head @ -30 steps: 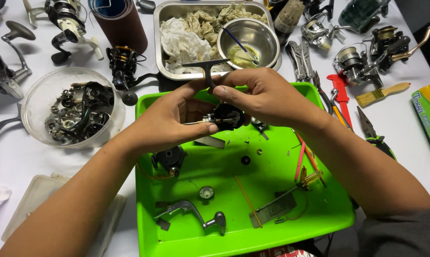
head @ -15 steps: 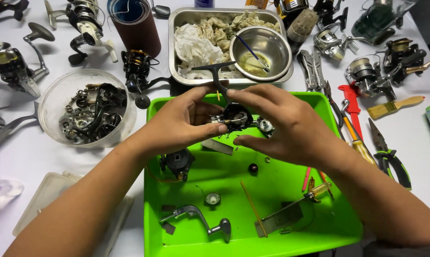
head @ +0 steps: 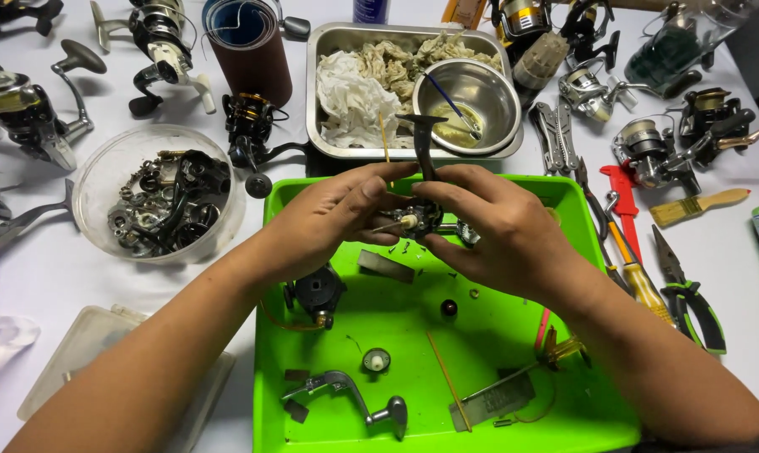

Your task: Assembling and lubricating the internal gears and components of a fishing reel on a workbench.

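The fishing reel body (head: 419, 216) sits in the air just above the far half of the green tray (head: 513, 424), pinched between both hands. Its long axis runs nearly upright: the dark foot stem (head: 421, 143) rises from the body and points away from the person, toward the metal pan (head: 329, 126) of rags beyond the tray. The body itself lies between the two sets of fingertips, so neither hand is clearly nearer; they meet on it from opposite sides.

The left hand (head: 329, 220) comes in from the left, its thumb and forefinger closed on the near left side of the reel body, where a small pale part shows. The right hand (head: 501, 231) comes in from the right, with its fingers curled over the top and right flank of the body, also gripping it. Whether a small part is held in the right fingertips as well cannot be told.

Below the hands, on the tray floor, lie a black housing (head: 316, 292), a crank handle (head: 354, 396), a small round bearing (head: 377, 361) and a flat metal plate (head: 490, 401). To the left of the tray stands a clear bowl (head: 94, 180) of dark loose parts. To the right lie pliers (head: 690, 294) and a paintbrush (head: 698, 205).
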